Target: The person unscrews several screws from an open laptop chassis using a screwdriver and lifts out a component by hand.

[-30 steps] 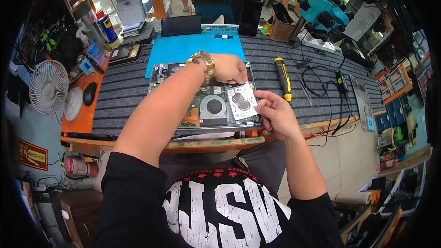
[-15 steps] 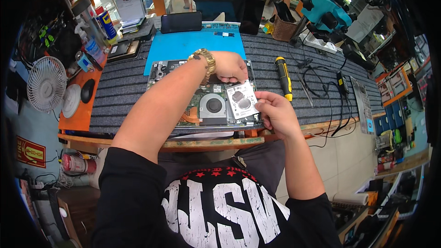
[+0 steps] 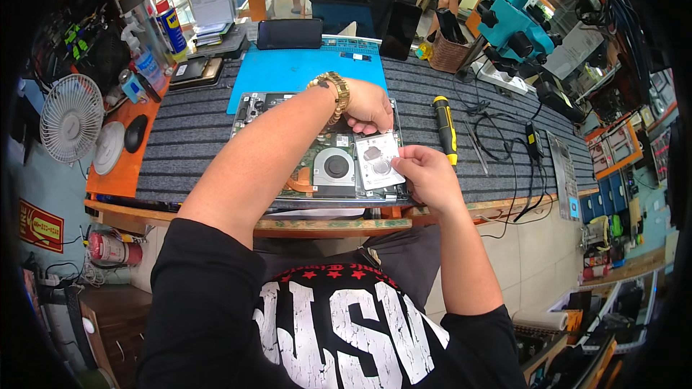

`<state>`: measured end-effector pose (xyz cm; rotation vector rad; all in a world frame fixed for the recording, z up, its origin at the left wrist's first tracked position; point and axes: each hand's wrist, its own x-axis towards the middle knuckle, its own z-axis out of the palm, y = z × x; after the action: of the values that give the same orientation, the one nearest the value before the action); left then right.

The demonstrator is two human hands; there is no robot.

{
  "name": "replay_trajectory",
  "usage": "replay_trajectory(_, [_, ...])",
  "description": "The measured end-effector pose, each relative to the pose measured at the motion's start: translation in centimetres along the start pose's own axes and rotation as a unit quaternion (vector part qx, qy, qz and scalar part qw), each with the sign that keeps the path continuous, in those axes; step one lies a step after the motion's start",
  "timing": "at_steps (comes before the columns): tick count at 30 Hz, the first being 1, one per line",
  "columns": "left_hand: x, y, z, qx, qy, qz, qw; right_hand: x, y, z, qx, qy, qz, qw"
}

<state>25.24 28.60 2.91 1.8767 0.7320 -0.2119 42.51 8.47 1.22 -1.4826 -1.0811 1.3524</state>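
Note:
A silver 2.5-inch hard drive (image 3: 370, 171) lies at the front right corner of an opened laptop base (image 3: 303, 161), slightly tilted. My right hand (image 3: 432, 179) pinches the drive's right edge between thumb and fingers. Reaching across the laptop, my left hand (image 3: 370, 106) is closed at the drive's far edge, its fingertips by the far right corner. What those fingers grip is hidden. Beside the drive sits the round black cooling fan (image 3: 335, 166), with a copper heat pipe (image 3: 300, 181) to its left. My left forearm covers much of the laptop's left half.
A yellow and black screwdriver (image 3: 445, 130) and tweezers (image 3: 476, 148) lie right of the laptop, near black cables (image 3: 513, 151). Behind it are a blue mat (image 3: 288, 70) and a phone (image 3: 290, 34). A white fan (image 3: 71, 117) stands at left, a microscope (image 3: 515, 29) at back right.
My left hand has shifted slightly, with its fingers lower at the drive's far edge. My right hand keeps its pinch; the drive lies a little flatter. The whole view has shifted slightly.

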Motion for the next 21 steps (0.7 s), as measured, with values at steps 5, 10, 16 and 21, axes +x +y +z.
replay_trajectory(5, [0.2, 0.2, 0.3, 0.029, 0.010, 0.002, 1.000, 1.2, 1.1, -0.2, -0.119, 0.014, -0.046, 0.992])
replay_trajectory(10, [0.3, 0.1, 0.4, 0.040, 0.014, 0.005, 0.999, 1.0, 0.9, -0.2, -0.104, 0.015, -0.028, 0.994])
replay_trajectory(16, [0.6, -0.2, -0.1, 0.018, -0.010, 0.002, 1.000, 0.8, 0.7, -0.2, -0.084, 0.014, -0.005, 0.996])
replay_trajectory(21, [0.9, -0.6, -0.2, -0.006, -0.019, 0.013, 1.000, 0.9, 0.8, -0.2, -0.069, 0.011, -0.007, 0.998])
